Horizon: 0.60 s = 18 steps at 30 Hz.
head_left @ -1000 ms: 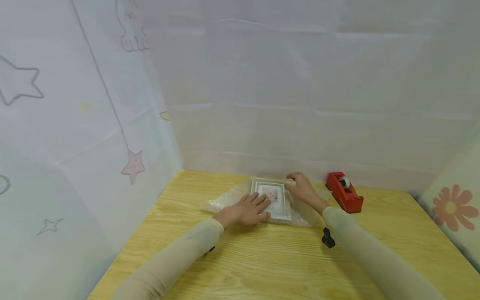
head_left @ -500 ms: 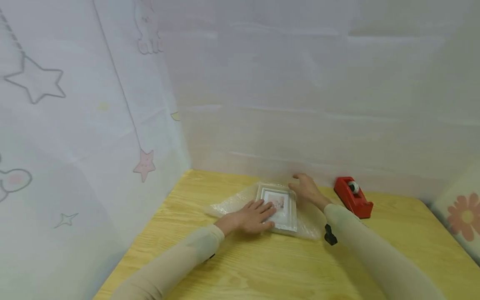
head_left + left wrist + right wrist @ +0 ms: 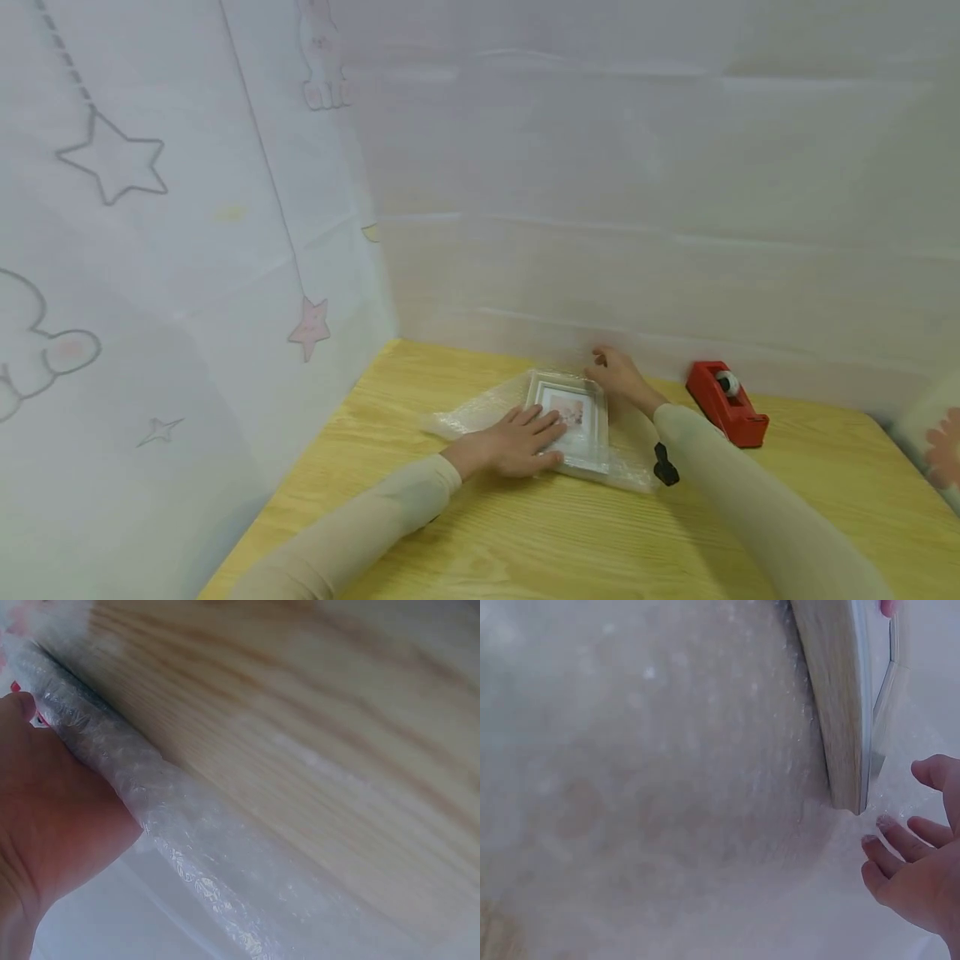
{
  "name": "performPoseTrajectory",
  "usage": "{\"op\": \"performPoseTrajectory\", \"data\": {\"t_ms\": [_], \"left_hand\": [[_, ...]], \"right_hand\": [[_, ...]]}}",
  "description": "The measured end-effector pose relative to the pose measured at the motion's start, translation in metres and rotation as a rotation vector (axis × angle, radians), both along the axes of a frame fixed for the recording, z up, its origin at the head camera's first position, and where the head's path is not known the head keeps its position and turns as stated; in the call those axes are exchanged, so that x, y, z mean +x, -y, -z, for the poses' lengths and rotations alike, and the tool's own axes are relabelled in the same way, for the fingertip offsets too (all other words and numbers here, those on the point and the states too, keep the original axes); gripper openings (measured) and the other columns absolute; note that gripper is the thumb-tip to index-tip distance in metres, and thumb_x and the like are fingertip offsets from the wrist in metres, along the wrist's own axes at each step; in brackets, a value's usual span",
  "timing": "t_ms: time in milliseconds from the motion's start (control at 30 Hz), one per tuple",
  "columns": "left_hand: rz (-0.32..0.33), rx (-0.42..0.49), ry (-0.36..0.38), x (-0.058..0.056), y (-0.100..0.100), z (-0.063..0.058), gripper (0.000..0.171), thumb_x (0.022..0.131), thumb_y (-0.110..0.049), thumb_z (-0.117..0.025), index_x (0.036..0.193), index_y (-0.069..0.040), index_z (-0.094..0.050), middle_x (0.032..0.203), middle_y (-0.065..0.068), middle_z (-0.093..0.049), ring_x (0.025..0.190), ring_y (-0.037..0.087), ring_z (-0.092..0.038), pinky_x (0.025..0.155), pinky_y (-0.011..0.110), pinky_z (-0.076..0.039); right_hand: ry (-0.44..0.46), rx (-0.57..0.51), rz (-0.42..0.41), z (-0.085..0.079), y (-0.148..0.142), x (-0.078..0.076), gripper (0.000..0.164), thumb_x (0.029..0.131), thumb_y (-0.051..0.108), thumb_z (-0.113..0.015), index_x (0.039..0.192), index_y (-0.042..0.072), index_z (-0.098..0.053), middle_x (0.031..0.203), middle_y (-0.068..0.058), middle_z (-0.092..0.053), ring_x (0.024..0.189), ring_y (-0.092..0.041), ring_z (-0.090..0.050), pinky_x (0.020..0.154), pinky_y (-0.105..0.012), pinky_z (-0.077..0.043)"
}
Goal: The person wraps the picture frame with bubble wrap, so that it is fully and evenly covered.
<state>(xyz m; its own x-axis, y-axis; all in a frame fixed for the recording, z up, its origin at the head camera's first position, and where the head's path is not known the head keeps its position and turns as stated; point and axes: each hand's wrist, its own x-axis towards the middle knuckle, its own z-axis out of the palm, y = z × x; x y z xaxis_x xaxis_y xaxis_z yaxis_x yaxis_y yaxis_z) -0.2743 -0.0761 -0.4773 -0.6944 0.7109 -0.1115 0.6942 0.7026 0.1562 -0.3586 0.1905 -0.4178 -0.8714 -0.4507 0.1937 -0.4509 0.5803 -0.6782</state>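
Note:
A picture frame [image 3: 598, 433] with a pale moulding and a pinkish print lies face up on a sheet of bubble wrap [image 3: 480, 403] near the back of the table. My left hand [image 3: 519, 443] rests flat across the frame's lower left part, fingers spread. At the frame's far right corner is my right hand [image 3: 619, 373], its fingers loosely bent. The right wrist view shows those fingers [image 3: 907, 844] apart from the thumb, fingertips right at the bubble wrap beside the frame's corner. In the left wrist view, bubble wrap [image 3: 172, 802] runs along the left hand's edge.
A red tape dispenser [image 3: 727, 405] with a white roll stands to the right of the frame. The wooden table [image 3: 525, 542] meets a pale sheet wall [image 3: 540, 208] at the back. A patterned sheet [image 3: 187, 250] closes off the left side.
The head view has turned left, so everything sits farther right in it. My right hand has shifted slightly off the frame's far right corner. The left hand stays on the frame.

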Motion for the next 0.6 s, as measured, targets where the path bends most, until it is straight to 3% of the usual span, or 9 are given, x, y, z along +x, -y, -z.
{"op": "performPoseTrajectory", "data": {"t_ms": [67, 133, 233, 400, 600], "left_hand": [[-0.003, 0.005, 0.003, 0.000, -0.001, 0.000, 0.077, 0.104, -0.068, -0.013, 0.166, -0.021, -0.016, 0.170, 0.003, -0.009, 0.154, 0.031, -0.003, 0.120, 0.054, -0.006], [-0.005, 0.007, 0.002, 0.001, -0.001, -0.001, 0.077, 0.104, -0.068, -0.013, 0.166, -0.022, -0.016, 0.170, 0.002, -0.009, 0.154, 0.031, -0.004, 0.120, 0.053, -0.007], [0.003, 0.006, -0.004, 0.000, -0.002, 0.000, 0.075, 0.105, -0.066, -0.014, 0.166, -0.022, -0.017, 0.170, 0.002, -0.009, 0.154, 0.031, -0.004, 0.120, 0.052, -0.007], [0.013, 0.005, -0.008, 0.001, -0.002, 0.000, 0.074, 0.105, -0.065, -0.014, 0.166, -0.021, -0.016, 0.170, 0.004, -0.009, 0.154, 0.031, -0.004, 0.120, 0.051, -0.007], [0.011, 0.004, -0.011, 0.001, 0.000, -0.001, 0.075, 0.106, -0.064, -0.014, 0.165, -0.020, -0.018, 0.170, 0.005, -0.010, 0.154, 0.033, -0.005, 0.120, 0.052, -0.008]], "right_hand": [[-0.004, 0.053, 0.079, 0.022, 0.004, -0.028, 0.057, 0.100, 0.026, -0.067, 0.139, -0.012, -0.050, 0.123, -0.029, -0.061, 0.113, -0.041, -0.060, 0.090, -0.049, -0.051], [-0.013, 0.081, 0.164, 0.038, 0.010, -0.047, 0.048, 0.097, 0.014, -0.070, 0.132, -0.015, -0.054, 0.116, -0.030, -0.063, 0.106, -0.043, -0.061, 0.086, -0.055, -0.051], [-0.031, 0.080, 0.157, 0.042, 0.011, -0.051, 0.033, 0.098, 0.009, -0.069, 0.122, -0.013, -0.062, 0.109, -0.026, -0.066, 0.099, -0.039, -0.064, 0.082, -0.052, -0.053], [-0.050, 0.048, 0.074, 0.044, 0.009, -0.050, 0.016, 0.101, 0.007, -0.064, 0.106, -0.006, -0.073, 0.094, -0.014, -0.070, 0.084, -0.026, -0.064, 0.072, -0.042, -0.054], [-0.125, 0.025, 0.049, 0.043, 0.012, -0.046, 0.020, 0.103, 0.003, -0.059, 0.110, -0.009, -0.072, 0.108, -0.023, -0.071, 0.100, -0.038, -0.065, 0.086, -0.055, -0.051]]}}
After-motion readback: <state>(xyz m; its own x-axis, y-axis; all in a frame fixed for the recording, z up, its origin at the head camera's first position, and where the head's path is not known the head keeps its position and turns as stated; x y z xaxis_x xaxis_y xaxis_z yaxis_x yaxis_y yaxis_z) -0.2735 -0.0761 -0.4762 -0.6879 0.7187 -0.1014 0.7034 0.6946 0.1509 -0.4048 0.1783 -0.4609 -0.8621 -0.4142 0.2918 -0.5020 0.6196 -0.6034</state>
